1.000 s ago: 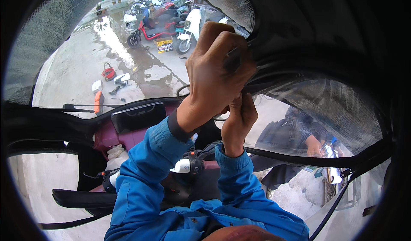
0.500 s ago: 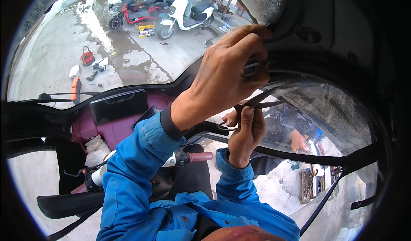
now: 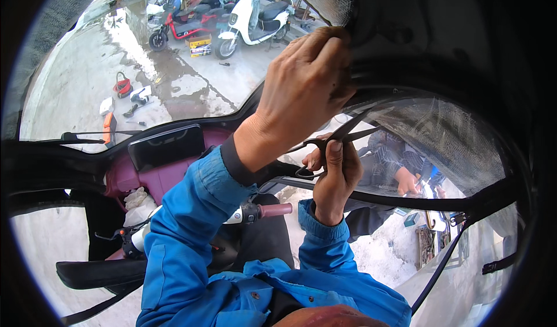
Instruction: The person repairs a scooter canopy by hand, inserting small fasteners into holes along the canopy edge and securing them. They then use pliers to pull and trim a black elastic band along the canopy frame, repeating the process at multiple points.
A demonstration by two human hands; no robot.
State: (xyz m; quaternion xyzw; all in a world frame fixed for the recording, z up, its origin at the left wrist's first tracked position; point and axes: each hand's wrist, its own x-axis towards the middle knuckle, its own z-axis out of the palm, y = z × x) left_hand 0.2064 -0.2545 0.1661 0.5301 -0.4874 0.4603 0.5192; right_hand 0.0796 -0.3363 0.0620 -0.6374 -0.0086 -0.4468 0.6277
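Observation:
My left hand [image 3: 301, 98] is raised to the dark edge of a black scooter canopy [image 3: 406, 63]. Its fingers are bent and pressed together; what they pinch, if anything, is hidden against the dark lining. Just below it, my right hand [image 3: 336, 179] grips a pair of black scissors [image 3: 346, 127]. The scissor blades stand apart, pointing up and to the right, their tips close under my left hand. Beneath the blades curves a clear plastic side window [image 3: 447, 147] with a black zipped border [image 3: 406, 201].
Below my arms are a pink handlebar grip [image 3: 275, 210], a black-screened device [image 3: 166, 146] on the purple dash and a white plastic bag [image 3: 139, 206]. Another person's hand [image 3: 408, 182] shows through the window. A white scooter [image 3: 255, 22] stands outside ahead; tools lie on the ground.
My left hand's fingers have drawn closer together at the canopy edge. The scissors have tilted upward, with their blades slightly wider apart. The whole view has shifted a little.

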